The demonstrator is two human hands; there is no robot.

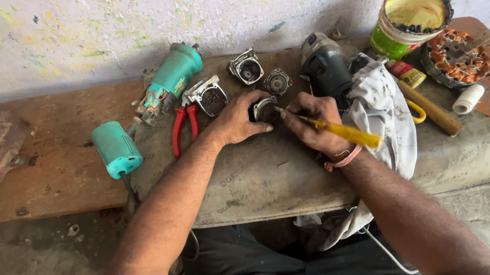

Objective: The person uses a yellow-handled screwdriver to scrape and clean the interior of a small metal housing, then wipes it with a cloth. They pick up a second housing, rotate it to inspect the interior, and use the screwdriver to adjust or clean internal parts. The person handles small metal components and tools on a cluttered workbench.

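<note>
Two grips: left hand (238, 121) clasps round grey metal housing (266, 111); right hand (313, 124) pinches yellow-handled screwdriver (342, 132).

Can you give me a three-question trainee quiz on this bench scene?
1. True or false: the right hand holds a yellow-handled screwdriver.
2. What does the left hand steady? A) small round metal gear housing B) red-handled pliers C) white thread spool
3. Which colour is the dismantled grinder body beside the pliers?

Key: 1 true. 2 A, the small round metal gear housing. 3 Teal green; the grinder body lies left of the red-handled pliers.
</note>
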